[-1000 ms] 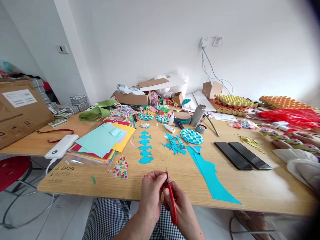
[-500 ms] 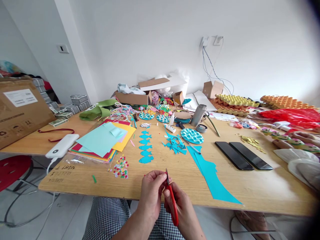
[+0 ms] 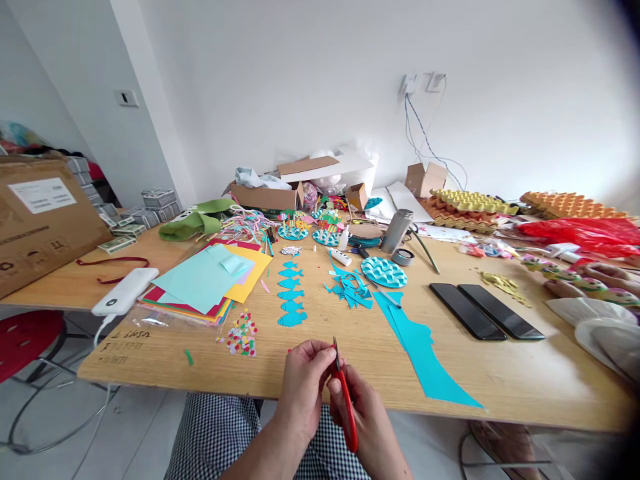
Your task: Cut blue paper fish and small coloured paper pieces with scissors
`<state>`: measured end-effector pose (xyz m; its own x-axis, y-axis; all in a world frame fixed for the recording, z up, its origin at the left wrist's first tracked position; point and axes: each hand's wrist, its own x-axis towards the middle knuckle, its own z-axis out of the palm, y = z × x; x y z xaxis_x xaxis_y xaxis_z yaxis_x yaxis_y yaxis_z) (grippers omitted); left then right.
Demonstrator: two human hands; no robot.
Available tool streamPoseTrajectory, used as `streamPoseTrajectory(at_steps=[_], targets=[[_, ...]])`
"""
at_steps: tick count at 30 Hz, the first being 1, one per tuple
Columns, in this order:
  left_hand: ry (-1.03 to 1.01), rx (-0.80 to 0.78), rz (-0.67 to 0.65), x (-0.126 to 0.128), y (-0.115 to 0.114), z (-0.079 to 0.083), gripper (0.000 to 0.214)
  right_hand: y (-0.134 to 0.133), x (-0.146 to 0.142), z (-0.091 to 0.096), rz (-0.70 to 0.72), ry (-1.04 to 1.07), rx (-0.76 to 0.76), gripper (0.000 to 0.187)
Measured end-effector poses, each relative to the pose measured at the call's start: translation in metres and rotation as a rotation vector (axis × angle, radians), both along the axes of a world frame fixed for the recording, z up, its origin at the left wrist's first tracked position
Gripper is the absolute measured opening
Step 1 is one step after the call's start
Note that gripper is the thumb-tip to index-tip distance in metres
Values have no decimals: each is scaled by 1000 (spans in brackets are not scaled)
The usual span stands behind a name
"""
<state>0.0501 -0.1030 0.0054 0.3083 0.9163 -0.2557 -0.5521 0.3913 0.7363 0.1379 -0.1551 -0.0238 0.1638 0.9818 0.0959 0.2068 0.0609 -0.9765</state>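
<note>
My hands are over the near edge of the worktop (image 3: 345, 328), wrists on the near side of it, fingers reaching just past it. To the left, a stretch of wood runs from my left hand (image 3: 304, 383) to the dots (image 3: 243, 337); to the right, another runs from my right hand (image 3: 369, 405) to the blue paper (image 3: 430, 370), whose tip comes right to the near edge. On the far side, wood lies between my fingertips and the column of fish (image 3: 291, 295) and the scraps (image 3: 353, 291). My right hand is wrapped round the red handles of the scissors (image 3: 349, 410), their points aimed far, the blades right beside my left fingertips. My left fingers are pinched together; I cannot tell whether they hold something. The worktop is light wood, with the paper stack (image 3: 193, 273) and power bank (image 3: 125, 291) to the left, two phones (image 3: 467, 312) to the right and a flask (image 3: 397, 232) farther off. Beyond rises a white wall (image 3: 300, 87); a red stool (image 3: 30, 340) stands at the left.
</note>
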Motion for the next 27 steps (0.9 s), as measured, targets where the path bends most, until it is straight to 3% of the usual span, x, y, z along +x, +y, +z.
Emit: streamPoseTrajectory(at_steps=[10, 27], targets=[[-14, 8, -56, -3, 3, 3, 13, -2, 3, 7, 62, 55, -78, 42], [-13, -7, -65, -5, 5, 0, 14, -1, 3, -2, 62, 122, -127, 36]])
